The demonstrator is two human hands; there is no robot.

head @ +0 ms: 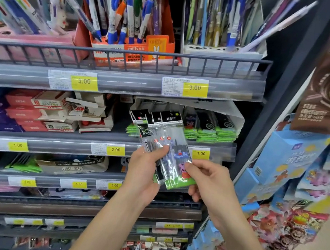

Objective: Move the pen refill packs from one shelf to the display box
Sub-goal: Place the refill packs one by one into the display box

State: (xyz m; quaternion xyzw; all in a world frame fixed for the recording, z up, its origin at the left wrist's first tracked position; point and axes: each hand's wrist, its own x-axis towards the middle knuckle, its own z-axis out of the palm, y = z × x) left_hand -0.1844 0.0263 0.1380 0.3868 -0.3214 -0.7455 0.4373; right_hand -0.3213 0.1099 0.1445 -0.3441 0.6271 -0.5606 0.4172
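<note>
**Refill packs held up before a stationery shelf**

A person stands at a shop's stationery shelves with both arms raised, holding a fan of pen refill packs (159, 142) in front of the second shelf (104, 144). The left hand (144, 172) grips the lower part of the clear sleeves, its thumb laid across their front. The right hand (210, 183) pinches the lower right edge of a pack printed with a pink cartoon pig and a green base (181, 170), which lies at the front of the bunch. The packs' black header cards spread upward and to the left, reaching the level of the display box (213, 109), a white cardboard carton with a torn front edge that sits on the right of the second shelf. Inside the carton, rows of similar packs with green bases (210, 133) stand upright.

Above, a wire rail fronts the top shelf, where an orange carton of mechanical pencils (134, 47) holds blue and white barrels. Yellow price tags (84, 81) line each shelf edge. To the left on the second shelf lie red and white small boxes (44, 109), some of them opened. At the far right, blue cartons (285, 159) and snack packets hang or stack beside the shelf upright.
</note>
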